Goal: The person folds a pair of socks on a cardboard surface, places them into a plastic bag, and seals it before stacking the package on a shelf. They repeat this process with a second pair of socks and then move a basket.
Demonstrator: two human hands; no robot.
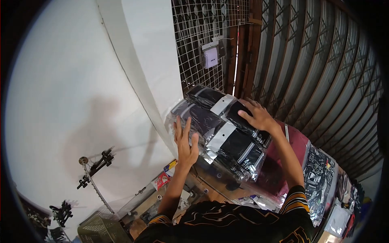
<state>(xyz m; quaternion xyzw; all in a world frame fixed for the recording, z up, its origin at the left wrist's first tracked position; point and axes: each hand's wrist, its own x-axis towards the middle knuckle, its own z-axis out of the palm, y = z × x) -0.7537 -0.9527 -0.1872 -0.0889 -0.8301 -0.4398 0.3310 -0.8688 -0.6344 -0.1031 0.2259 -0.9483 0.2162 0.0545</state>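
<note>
A stack of dark folded cloth items in clear plastic packets [198, 117] lies in front of me, with white hanging tabs [221, 136] showing across the middle. My left hand [186, 143] is at the stack's left side, fingers spread and pointing up along the packets' edge. On the far right side, my right hand [259, 116] rests over a black packet [239, 115], thumb and fingers apart. Closer to me, another black packet [239, 148] with pale stripes reflects the light.
A dark red packaged item [283, 158] and a black-and-white printed packet [318, 178] lie to the right. Behind stand a wire grid [198, 44] with a small lilac packet [210, 58] and a folding metal shutter [316, 60]. A green basket [99, 229] is at lower left.
</note>
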